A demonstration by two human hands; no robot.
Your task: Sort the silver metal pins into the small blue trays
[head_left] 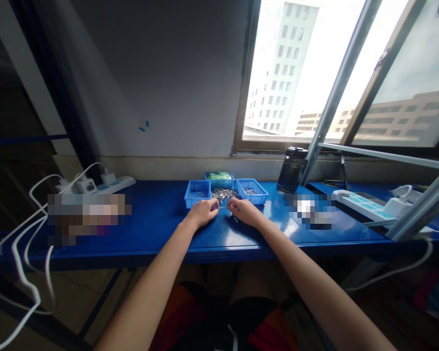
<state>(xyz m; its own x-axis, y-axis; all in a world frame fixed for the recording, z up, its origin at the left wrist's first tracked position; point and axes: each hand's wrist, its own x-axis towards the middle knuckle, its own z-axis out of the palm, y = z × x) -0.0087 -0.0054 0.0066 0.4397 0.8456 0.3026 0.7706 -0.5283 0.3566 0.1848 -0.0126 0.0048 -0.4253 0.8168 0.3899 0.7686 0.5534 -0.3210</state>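
My left hand (202, 213) and my right hand (244, 211) are close together over the blue table, each with its fingers pinched. A thin, shiny metal piece (222, 207) spans the small gap between the fingertips, too small to name exactly. Just beyond lies a heap of small, slender metal parts (224, 194). A blue bin (198, 202) with a few such parts stands beyond my left hand. Another blue bin (258, 199), also holding metal parts, is beyond my right. Behind the heap, a third blue bin (219, 183) contains green packets (219, 175).
A black bottle (291, 169) stands at the back right, near a metal post (324, 117). Power strips with plugs lie left (117, 185) and right (369, 204). White cables (22, 273) hang over the left side. Two blurred patches cover things on the table (161, 243).
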